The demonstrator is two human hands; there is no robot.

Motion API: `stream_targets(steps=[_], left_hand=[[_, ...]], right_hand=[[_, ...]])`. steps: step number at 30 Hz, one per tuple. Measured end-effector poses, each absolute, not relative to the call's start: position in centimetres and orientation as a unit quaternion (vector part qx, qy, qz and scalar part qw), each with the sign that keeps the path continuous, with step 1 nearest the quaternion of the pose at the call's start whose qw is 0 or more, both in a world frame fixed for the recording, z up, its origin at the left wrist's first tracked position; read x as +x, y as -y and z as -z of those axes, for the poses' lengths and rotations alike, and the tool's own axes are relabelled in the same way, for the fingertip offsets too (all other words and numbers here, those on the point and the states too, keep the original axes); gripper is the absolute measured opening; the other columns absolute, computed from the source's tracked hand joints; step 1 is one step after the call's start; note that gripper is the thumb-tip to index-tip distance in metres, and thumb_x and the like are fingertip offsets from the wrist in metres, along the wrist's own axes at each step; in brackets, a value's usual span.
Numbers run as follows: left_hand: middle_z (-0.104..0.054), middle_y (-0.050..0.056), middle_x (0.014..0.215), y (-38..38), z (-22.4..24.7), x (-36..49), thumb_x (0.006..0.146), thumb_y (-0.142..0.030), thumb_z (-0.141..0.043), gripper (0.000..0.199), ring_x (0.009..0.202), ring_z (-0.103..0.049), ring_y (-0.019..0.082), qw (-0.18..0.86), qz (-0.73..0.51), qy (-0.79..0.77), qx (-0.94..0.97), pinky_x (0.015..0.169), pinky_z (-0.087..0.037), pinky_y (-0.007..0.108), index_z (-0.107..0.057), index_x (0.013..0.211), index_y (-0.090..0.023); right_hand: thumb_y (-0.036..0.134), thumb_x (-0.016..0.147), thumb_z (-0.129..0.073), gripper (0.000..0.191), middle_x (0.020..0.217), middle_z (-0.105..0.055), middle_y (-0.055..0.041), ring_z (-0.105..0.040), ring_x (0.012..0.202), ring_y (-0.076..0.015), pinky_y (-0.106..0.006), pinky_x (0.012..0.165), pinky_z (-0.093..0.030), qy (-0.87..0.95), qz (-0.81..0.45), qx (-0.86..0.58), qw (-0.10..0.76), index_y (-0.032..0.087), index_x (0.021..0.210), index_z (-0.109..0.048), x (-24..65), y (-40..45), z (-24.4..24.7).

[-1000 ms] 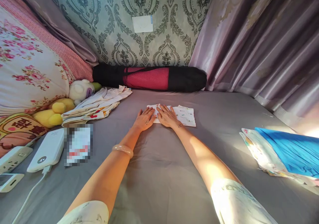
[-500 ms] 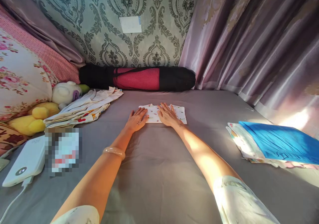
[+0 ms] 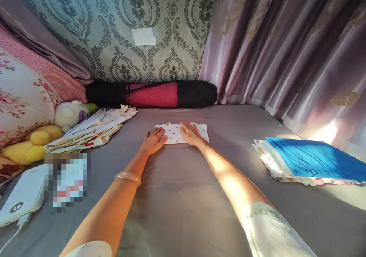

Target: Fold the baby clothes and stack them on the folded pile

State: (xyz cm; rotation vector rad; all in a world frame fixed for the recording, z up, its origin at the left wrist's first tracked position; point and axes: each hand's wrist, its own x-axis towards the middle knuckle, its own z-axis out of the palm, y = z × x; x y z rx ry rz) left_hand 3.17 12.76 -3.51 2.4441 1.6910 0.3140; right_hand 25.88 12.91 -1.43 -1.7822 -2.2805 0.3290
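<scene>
Hands (image 3: 172,138) on printed cloth (image 3: 174,133); rolled bag (image 3: 151,94) behind (black ends, pink middle).

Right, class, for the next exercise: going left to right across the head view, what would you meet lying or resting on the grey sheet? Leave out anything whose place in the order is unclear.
White power bank → pixelated item → left hand → right hand → blue-topped stack of cloth.
</scene>
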Motion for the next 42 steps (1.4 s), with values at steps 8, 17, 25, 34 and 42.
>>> stream_targets(steps=[8, 17, 25, 34, 42], left_hand=[[-0.031, 0.006, 0.158, -12.6, 3.3, 3.3, 0.098, -0.050, -0.022, 0.057, 0.147, -0.022, 0.023, 0.079, -0.091, -0.573, 0.811, 0.118, -0.015, 0.051, -0.039, 0.146, -0.024], [-0.029, 0.008, 0.159, -12.8, 3.5, 3.2, 0.098, -0.050, -0.021, 0.059, 0.148, -0.020, 0.024, 0.079, -0.081, -0.564, 0.818, 0.118, -0.015, 0.052, -0.038, 0.147, -0.022], [-0.039, 0.009, 0.154, -13.3, 1.7, 4.8, 0.097, -0.050, -0.024, 0.056, 0.147, -0.023, 0.029, 0.057, -0.074, -0.567, 0.818, 0.116, -0.013, 0.060, -0.043, 0.144, -0.026], [-0.029, 0.007, 0.159, -13.3, 2.6, 10.1, 0.099, -0.042, -0.016, 0.058, 0.148, -0.019, 0.025, 0.068, -0.067, -0.515, 0.852, 0.119, -0.014, 0.052, -0.032, 0.151, -0.021], [-0.026, 0.006, 0.160, -13.8, 2.6, 9.8, 0.099, -0.045, -0.014, 0.059, 0.148, -0.018, 0.026, 0.093, -0.052, -0.517, 0.849, 0.118, -0.017, 0.054, -0.029, 0.152, -0.023]], right_hand=[[0.043, 0.102, -0.017, 0.062, 0.160, -0.022, -0.0130, -0.013, 0.149, -0.0238, -0.044, 0.120, -0.007, 0.755, -0.044, -0.649, 0.075, 0.007, 0.152, -0.029, 29.5, -11.7, 1.7], [0.045, 0.102, -0.014, 0.064, 0.160, -0.025, -0.0126, -0.016, 0.148, -0.0242, -0.045, 0.120, -0.009, 0.756, -0.049, -0.649, 0.062, 0.008, 0.152, -0.028, 29.9, -11.8, 2.8], [0.041, 0.102, -0.019, 0.059, 0.160, -0.022, -0.0122, -0.014, 0.149, -0.0249, -0.049, 0.120, -0.010, 0.763, -0.058, -0.639, 0.082, 0.012, 0.152, -0.030, 29.0, -12.2, 1.4], [0.038, 0.101, -0.018, 0.056, 0.160, -0.027, -0.0041, -0.016, 0.148, -0.0237, -0.052, 0.119, -0.012, 0.819, -0.069, -0.564, 0.079, 0.021, 0.153, -0.030, 27.3, -12.5, 2.4], [0.037, 0.101, -0.020, 0.056, 0.160, -0.026, -0.0041, -0.016, 0.148, -0.0231, -0.051, 0.119, -0.012, 0.817, -0.092, -0.564, 0.078, 0.021, 0.153, -0.029, 27.4, -12.6, 2.2]])
